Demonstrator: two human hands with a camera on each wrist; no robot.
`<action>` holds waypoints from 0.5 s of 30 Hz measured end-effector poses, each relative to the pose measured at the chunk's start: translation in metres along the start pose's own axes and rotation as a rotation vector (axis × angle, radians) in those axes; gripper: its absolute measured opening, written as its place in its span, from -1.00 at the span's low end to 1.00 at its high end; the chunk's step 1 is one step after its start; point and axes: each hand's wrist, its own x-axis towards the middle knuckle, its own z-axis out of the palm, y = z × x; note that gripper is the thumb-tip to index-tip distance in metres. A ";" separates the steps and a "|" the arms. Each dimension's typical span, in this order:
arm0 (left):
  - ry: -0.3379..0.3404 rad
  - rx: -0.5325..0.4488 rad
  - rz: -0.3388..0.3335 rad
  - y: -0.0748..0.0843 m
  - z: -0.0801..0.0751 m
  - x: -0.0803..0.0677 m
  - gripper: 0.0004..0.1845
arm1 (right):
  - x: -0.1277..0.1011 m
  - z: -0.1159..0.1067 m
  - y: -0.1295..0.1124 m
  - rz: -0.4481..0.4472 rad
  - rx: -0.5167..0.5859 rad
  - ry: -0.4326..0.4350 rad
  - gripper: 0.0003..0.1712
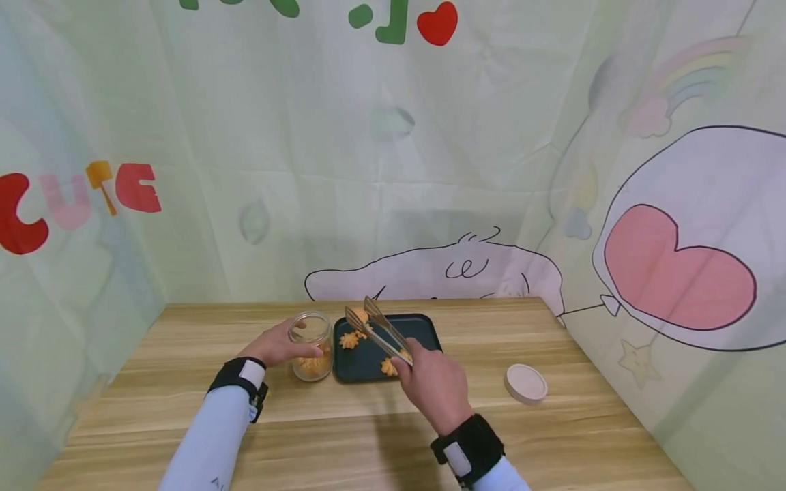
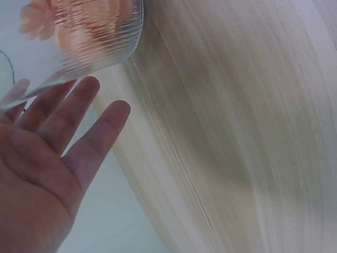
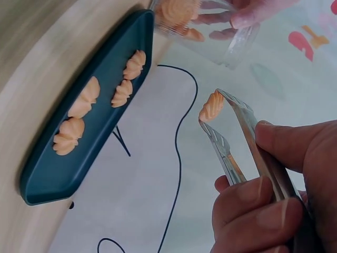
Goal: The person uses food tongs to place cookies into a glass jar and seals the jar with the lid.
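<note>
My left hand [image 1: 278,346] holds a clear glass jar [image 1: 312,370] upright on the table, thumb across its near side and fingers around the far side. Ridged, flower-shaped orange cookies [image 2: 97,23] lie at the bottom of the jar. With my right hand [image 1: 437,383] I grip metal tongs [image 1: 393,346], whose tips pinch one cookie [image 3: 211,107] in the air above the tray's far left part. The dark teal tray [image 1: 364,368] stands just right of the jar. Several cookies [image 3: 83,99] rest on it, partly hidden by the tongs and right hand in the head view.
A round pale lid [image 1: 525,383] lies on the wooden table [image 1: 331,436], right of my right hand. Behind the table's far edge hangs a printed fabric backdrop [image 1: 245,150], which also runs along both sides.
</note>
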 end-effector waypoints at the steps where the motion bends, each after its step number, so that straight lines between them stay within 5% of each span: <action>1: -0.001 0.001 -0.002 0.000 0.000 0.000 0.03 | 0.000 -0.001 0.000 -0.001 0.004 0.003 -0.57; 15: -0.001 0.004 -0.002 0.003 -0.001 -0.002 0.02 | 0.007 -0.012 -0.007 -0.008 0.012 0.008 -0.49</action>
